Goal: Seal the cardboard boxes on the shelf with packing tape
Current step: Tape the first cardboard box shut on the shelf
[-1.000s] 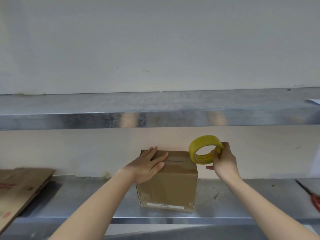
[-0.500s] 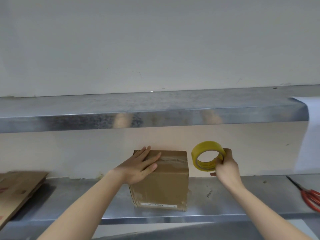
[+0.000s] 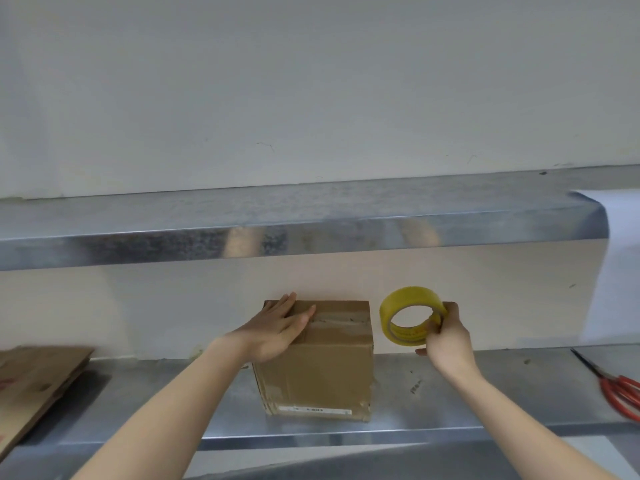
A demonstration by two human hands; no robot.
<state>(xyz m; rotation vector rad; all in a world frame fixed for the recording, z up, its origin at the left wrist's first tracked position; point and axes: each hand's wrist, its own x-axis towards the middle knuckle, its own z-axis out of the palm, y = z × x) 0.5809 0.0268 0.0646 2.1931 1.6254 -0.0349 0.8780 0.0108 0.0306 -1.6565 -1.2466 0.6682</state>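
Cardboard box (image 3: 318,372) sits mid-length on the lower shelf (image 3: 485,403), front face near the front edge; left hand (image 3: 277,330) lies flat on its top at the left rear corner, fingers straight, pinning it. Right hand (image 3: 446,337) pinches the yellow tape roll (image 3: 408,317) in the air just off the box's top right edge, not touching; top seam looks to run left-right, so the roll is already at its right end and the right hand is nearer to start the strip.
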